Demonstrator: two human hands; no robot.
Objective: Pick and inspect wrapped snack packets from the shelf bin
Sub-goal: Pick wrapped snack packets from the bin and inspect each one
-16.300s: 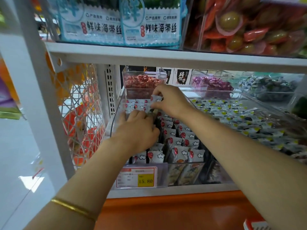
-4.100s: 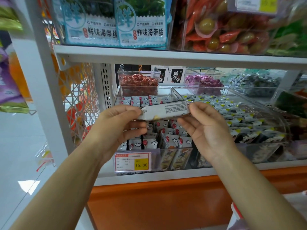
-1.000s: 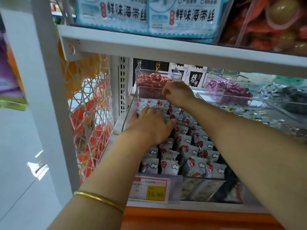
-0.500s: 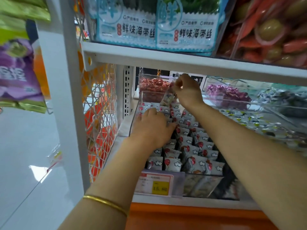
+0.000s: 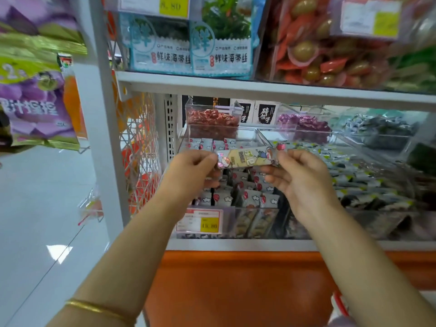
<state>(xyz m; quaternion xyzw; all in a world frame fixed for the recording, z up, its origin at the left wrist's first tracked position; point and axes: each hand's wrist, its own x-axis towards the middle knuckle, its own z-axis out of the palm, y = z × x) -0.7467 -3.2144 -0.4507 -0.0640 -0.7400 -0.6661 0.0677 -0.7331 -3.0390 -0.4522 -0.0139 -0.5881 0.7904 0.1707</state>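
Packet (image 5: pixel 250 158) level in open air near the bin (image 5: pixel 250 224); left hand (image 5: pixel 191 175) pinches one end, right hand (image 5: pixel 304 182) the other.

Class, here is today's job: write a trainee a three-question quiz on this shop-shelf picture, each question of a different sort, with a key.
1. True or false: the left hand and the right hand each pinch one end of the snack packet.
2. Relative to the clear bin, the snack packet is: A) lying inside it; B) held in the air, out of it; C) tucked under it.
3. Fill in: the price tag on the bin's front has a ___ patch.

Key: 1 true; 2 B; 3 yellow.
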